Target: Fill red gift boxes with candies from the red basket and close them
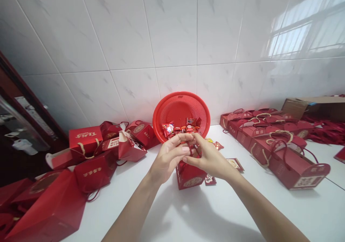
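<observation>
Along the left edge of the counter (161, 227), red boxes (93, 172) are heaped, some tipped over. Near the middle, the left hand (165, 163) is held with its fingers bent, close to a dark red cord (191, 150). Under both hands, well in from the back edge, a small box (191, 180) is stood on the counter. It is probably light and made of thin, stiff card that could be dented by a hard squeeze. It could be lifted by the cord, or gently by two sides. It is coloured shiny red, and a gold round mark is printed low on its front. The right hand (211, 159) is curved, thumb bent in; whether the cord is pinched cannot be told. Toward the right edge, darker red boxes (298, 164) are lined up in rows.
</observation>
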`<state>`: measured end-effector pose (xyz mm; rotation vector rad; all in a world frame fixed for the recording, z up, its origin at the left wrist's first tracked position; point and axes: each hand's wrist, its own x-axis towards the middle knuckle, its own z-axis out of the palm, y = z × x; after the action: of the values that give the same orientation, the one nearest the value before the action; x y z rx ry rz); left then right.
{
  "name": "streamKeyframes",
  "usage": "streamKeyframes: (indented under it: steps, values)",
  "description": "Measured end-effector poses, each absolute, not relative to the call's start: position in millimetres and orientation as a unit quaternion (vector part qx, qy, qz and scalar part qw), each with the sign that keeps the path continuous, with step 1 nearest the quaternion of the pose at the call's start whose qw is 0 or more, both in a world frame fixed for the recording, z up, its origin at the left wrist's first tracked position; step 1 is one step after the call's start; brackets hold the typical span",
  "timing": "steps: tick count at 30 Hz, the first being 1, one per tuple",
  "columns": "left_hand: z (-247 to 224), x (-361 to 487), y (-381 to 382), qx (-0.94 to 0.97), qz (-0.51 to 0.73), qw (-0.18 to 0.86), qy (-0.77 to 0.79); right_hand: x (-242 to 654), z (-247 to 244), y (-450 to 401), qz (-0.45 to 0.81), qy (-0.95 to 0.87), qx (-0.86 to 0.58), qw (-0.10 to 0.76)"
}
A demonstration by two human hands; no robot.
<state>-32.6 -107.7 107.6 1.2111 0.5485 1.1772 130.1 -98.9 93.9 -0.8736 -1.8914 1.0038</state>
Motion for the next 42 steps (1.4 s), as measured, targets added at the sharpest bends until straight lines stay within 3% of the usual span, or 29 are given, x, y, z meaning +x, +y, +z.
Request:
streamKeyframes:
  steps: [11, 21, 32, 42]
  values:
    - [106, -35, -109, 0.546, 0.507, 0.631, 0.217, 128, 92, -99, 0.292, -0.77, -0.389, 0.412]
    - [105, -36, -111, 0.632, 0.497, 0.536, 0.259, 124, 88, -93, 0.209, -0.736, -0.412, 0.496]
    - [88, -14, -113, 0.681, 0.504, 0.293, 0.443, 131, 99, -93, 0.255, -0.653, -0.417, 0.578]
    - [74, -12, -106, 0.732, 0.412, 0.295, 0.455, 127, 95, -97, 0.299, -0.64, -0.404, 0.581]
